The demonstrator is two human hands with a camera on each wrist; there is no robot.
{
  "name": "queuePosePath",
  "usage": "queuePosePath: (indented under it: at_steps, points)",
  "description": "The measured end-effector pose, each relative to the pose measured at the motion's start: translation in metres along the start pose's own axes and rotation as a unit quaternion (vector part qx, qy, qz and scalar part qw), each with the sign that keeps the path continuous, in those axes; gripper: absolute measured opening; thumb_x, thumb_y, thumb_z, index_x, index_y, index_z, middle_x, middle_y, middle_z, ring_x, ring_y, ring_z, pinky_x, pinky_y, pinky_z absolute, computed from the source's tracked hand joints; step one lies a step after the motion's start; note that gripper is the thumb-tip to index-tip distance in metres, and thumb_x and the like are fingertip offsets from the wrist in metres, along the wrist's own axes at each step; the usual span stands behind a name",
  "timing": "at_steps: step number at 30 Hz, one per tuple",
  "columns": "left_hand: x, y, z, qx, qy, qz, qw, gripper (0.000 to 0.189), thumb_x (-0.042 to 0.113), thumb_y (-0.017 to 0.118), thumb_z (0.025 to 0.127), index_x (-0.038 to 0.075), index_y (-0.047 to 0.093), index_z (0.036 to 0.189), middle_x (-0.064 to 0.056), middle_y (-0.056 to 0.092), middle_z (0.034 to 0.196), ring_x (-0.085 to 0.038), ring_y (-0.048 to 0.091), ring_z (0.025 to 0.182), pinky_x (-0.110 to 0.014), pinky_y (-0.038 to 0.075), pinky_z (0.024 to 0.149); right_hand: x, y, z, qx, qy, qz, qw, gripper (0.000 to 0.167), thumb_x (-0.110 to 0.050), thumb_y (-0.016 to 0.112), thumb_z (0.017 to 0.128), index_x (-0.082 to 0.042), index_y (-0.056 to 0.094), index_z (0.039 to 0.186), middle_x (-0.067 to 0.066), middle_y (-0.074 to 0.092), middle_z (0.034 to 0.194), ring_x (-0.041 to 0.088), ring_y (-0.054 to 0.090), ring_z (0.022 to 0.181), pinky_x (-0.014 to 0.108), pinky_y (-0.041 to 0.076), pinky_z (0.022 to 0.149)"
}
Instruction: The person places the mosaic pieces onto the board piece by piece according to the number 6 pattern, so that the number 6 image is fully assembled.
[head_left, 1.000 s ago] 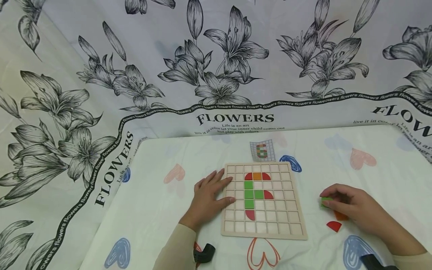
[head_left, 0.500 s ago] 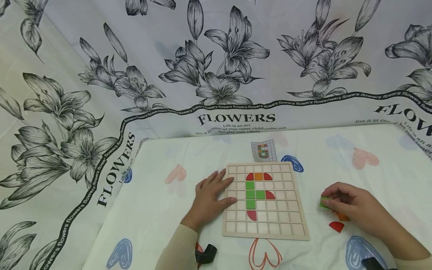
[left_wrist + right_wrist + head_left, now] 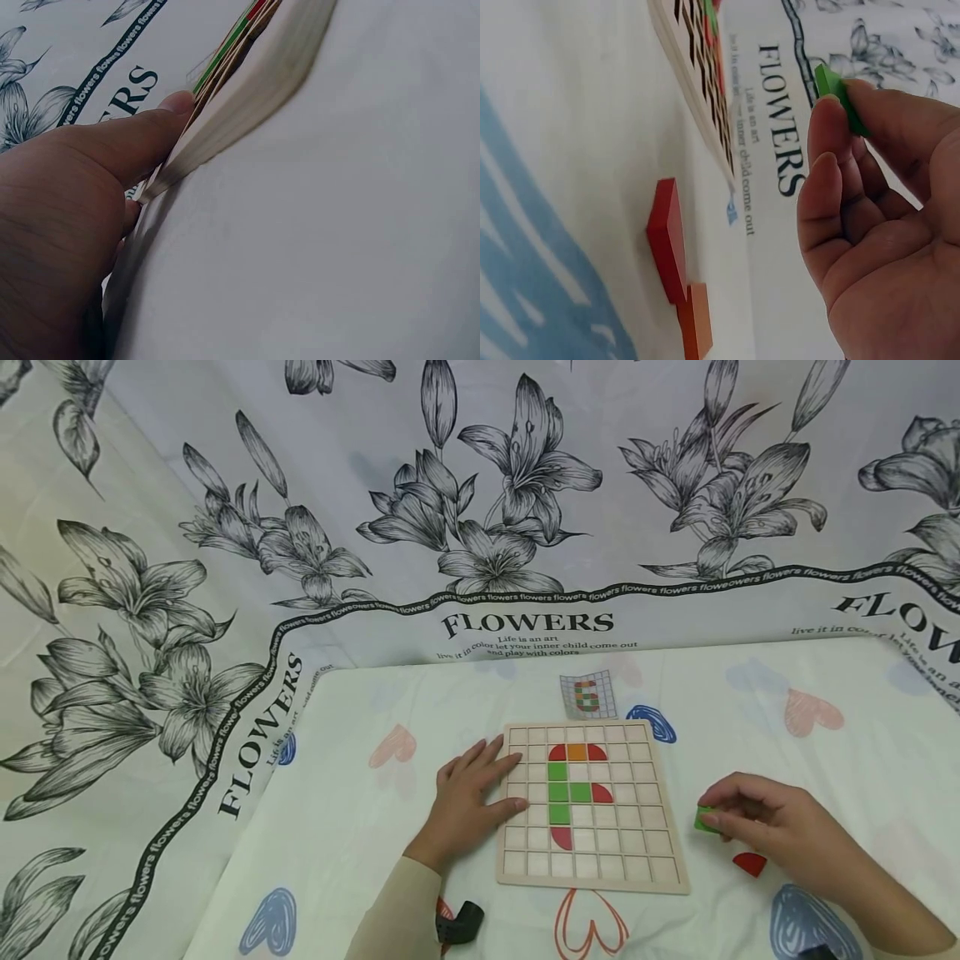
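My left hand [image 3: 467, 803] lies along the left edge of the wooden grid board [image 3: 517, 865], fingers spread and fairly straight. Its thumb [image 3: 154, 135] touches the board's edge in the left wrist view. Red quarter-round tiles, an orange square [image 3: 577, 752] and green squares [image 3: 558, 792] sit in the board's cells. My right hand [image 3: 780, 827] pinches a green square tile [image 3: 840, 97] between thumb and fingertips, raised to the right of the board. Beneath it on the cloth lie a red quarter-round tile [image 3: 669, 240] and an orange tile [image 3: 696, 322], the orange one hidden in the head view.
A small printed pattern card [image 3: 588, 695] lies just beyond the board's far edge. The white cloth [image 3: 360, 860] with printed hearts covers the table. A flower-printed sheet [image 3: 300, 485] hangs behind it. A black wrist device [image 3: 461, 923] sits by the left sleeve.
My right hand has moved slightly left toward the board with the green square tile. The orange tile is now covered by it in the head view. My left hand stays at the board.
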State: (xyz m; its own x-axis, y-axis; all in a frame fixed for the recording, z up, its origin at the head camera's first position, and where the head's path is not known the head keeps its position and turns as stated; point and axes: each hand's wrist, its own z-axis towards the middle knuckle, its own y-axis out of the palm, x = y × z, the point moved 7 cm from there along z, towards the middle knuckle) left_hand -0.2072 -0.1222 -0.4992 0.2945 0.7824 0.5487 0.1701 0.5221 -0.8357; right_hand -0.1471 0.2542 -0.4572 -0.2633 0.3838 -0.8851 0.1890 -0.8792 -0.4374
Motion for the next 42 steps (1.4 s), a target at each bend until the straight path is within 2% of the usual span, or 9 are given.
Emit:
queuePosePath:
  at_steps: [4,10,13,17,25,30,42]
  points:
    - [0.0,0.0,0.001,0.0,-0.001,0.001,1.0,0.071,0.057,0.077,0.098,0.035,0.056,0.162,0.014,0.027,0.176,-0.018,0.014,0.164,-0.056,0.01,0.125,-0.005,0.007,0.0,-0.005,-0.011,0.006,0.9999,0.024,0.008,0.078,0.095,-0.012,0.077,0.109,0.001,0.076,0.09,0.016,0.07,0.075,0.027,0.055,0.061]
    - [0.0,0.001,0.001,0.0,-0.003,0.004,1.0,0.071,0.057,0.077,0.098,0.036,0.056,0.162,0.015,0.027,0.176,-0.017,0.014,0.164,-0.056,0.01,0.125,-0.014,0.019,0.003,-0.027,-0.032,0.014,0.999,0.023,0.007,0.076,0.098,-0.013,0.076,0.11,0.001,0.072,0.084,0.017,0.065,0.068,0.029,0.046,0.046]
    - [0.0,0.001,0.001,0.0,-0.002,0.004,1.0,0.071,0.058,0.077,0.098,0.036,0.056,0.162,0.014,0.027,0.176,-0.017,0.014,0.164,-0.056,0.01,0.125,-0.018,0.024,0.005,-0.038,-0.044,0.012,0.9982,0.024,0.006,0.075,0.099,-0.014,0.076,0.112,-0.001,0.072,0.087,0.016,0.066,0.071,0.026,0.05,0.052]
    - [0.0,0.002,0.002,-0.001,-0.001,0.004,1.0,0.071,0.057,0.077,0.097,0.036,0.056,0.162,0.014,0.027,0.176,-0.017,0.014,0.164,-0.056,0.011,0.125,-0.025,0.03,0.007,-0.036,-0.074,-0.003,0.9966,0.03,0.008,0.077,0.096,-0.018,0.077,0.111,-0.005,0.074,0.093,0.015,0.07,0.079,0.022,0.054,0.073]
    - [0.0,0.001,0.0,0.0,-0.006,0.007,1.0,0.071,0.055,0.079,0.097,0.036,0.056,0.162,0.013,0.028,0.176,-0.018,0.015,0.164,-0.057,0.011,0.125,-0.037,0.041,0.014,-0.032,-0.093,-0.02,0.9949,0.031,0.003,0.082,0.093,-0.023,0.077,0.108,-0.01,0.073,0.096,0.012,0.067,0.08,0.024,0.054,0.072]
    - [0.001,0.001,0.0,-0.002,-0.008,0.005,1.0,0.071,0.055,0.079,0.097,0.036,0.056,0.162,0.014,0.028,0.176,-0.017,0.014,0.164,-0.057,0.011,0.125,-0.044,0.051,0.02,-0.048,-0.095,-0.018,0.9942,0.029,-0.001,0.082,0.095,-0.026,0.077,0.109,-0.007,0.072,0.098,0.012,0.067,0.082,0.025,0.056,0.073]
    - [0.001,0.0,0.001,0.001,-0.001,0.004,1.0,0.071,0.056,0.078,0.097,0.035,0.057,0.161,0.013,0.028,0.176,-0.017,0.015,0.164,-0.057,0.011,0.125,-0.051,0.078,0.034,-0.087,-0.05,0.002,0.995,0.012,-0.015,0.08,0.102,-0.025,0.077,0.108,-0.011,0.069,0.1,0.013,0.066,0.087,0.027,0.058,0.078]
